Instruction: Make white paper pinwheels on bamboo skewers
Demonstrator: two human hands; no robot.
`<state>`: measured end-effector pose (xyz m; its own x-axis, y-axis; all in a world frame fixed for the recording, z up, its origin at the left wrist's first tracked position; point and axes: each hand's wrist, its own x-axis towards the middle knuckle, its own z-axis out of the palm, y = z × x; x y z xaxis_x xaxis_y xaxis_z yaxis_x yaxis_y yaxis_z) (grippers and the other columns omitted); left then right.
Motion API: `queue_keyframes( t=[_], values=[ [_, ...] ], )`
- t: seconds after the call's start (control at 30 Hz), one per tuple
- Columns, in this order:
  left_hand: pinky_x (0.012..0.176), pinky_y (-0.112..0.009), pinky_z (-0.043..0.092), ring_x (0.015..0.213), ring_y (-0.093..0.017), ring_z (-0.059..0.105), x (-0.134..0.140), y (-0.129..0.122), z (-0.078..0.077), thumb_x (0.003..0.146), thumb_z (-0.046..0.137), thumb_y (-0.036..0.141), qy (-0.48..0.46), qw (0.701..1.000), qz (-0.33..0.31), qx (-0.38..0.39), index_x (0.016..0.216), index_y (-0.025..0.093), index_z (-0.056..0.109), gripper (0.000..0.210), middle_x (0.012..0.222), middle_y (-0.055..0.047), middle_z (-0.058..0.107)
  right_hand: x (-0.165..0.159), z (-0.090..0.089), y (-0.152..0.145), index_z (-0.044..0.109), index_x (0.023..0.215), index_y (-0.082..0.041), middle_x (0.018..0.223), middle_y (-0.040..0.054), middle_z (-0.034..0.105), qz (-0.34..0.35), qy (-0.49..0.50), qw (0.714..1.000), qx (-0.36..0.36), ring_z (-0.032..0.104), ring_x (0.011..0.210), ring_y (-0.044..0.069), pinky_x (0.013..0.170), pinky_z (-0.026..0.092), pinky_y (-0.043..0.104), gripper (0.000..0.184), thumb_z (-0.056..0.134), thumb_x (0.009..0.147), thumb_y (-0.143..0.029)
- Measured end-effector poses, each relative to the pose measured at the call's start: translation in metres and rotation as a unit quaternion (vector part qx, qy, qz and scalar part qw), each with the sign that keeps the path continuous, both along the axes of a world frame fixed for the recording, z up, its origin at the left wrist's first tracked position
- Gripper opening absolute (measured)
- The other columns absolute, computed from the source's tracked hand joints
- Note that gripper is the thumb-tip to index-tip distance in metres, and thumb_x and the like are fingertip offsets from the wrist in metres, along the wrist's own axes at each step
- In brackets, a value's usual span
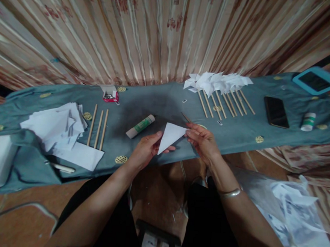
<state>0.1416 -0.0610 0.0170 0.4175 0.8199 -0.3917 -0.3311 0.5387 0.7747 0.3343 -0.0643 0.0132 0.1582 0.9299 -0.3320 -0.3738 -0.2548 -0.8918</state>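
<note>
At the left end of the table (237, 141), a ragged pile of paper (57, 127) is spread, and sheets could be sent sliding if the rumpled cloth beneath were tugged. Beside it three wooden sticks (98, 129) are laid roughly side by side; they could be set rolling by the same pull. A small red box (116, 96) is left with its lid up and shiny metal bits inside, which could be spilled by a careless knock. Near the left hand (146, 148) a glue stick (140, 125) is laid aslant, where it could be nudged by the forearm or knuckles. The folded paper (171, 136) is held in the air between the two hands, over the table's near edge: its left side is gripped between the left thumb and fingers, and its right corner is pinched by the right hand (204, 141). It could be creased off line or torn if unequal pull were applied. A thin brown item (185, 116) is seen beyond the right fingers; whether it is gripped cannot be told. Farther right, paper pinwheels (213, 83) are lined up so closely that their blades could be bent by crowding.
</note>
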Motion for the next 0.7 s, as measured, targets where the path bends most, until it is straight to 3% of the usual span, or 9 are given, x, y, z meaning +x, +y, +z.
queue_keyframes(
  t=[0.33, 0.7],
  values=[
    [0.075, -0.03, 0.056, 0.082, -0.023, 0.073, -0.0072, 0.0003, 0.0079, 0.077, 0.071, 0.035, -0.035, 0.999, -0.003, -0.01, 0.097, 0.011, 0.072, 0.032, 0.093, -0.012, 0.076, -0.0016, -0.0028, 0.0052, 0.074, 0.082, -0.019, 0.065, -0.0027, 0.07, -0.01, 0.068, 0.998, -0.014, 0.062, 0.056, 0.005, 0.049, 0.048, 0.01, 0.029, 0.086, 0.055, -0.02],
    [0.073, -0.027, 0.056, 0.078, -0.02, 0.073, -0.0081, -0.003, 0.0098, 0.068, 0.08, 0.026, -0.048, 0.999, 0.0, -0.026, 0.098, 0.015, 0.074, 0.033, 0.089, -0.008, 0.077, 0.0011, -0.0029, 0.0043, 0.074, 0.082, -0.02, 0.068, -0.0028, 0.07, -0.02, 0.074, 0.997, -0.005, 0.063, 0.058, 0.004, 0.05, 0.05, 0.008, 0.022, 0.081, 0.062, -0.017]
  ],
)
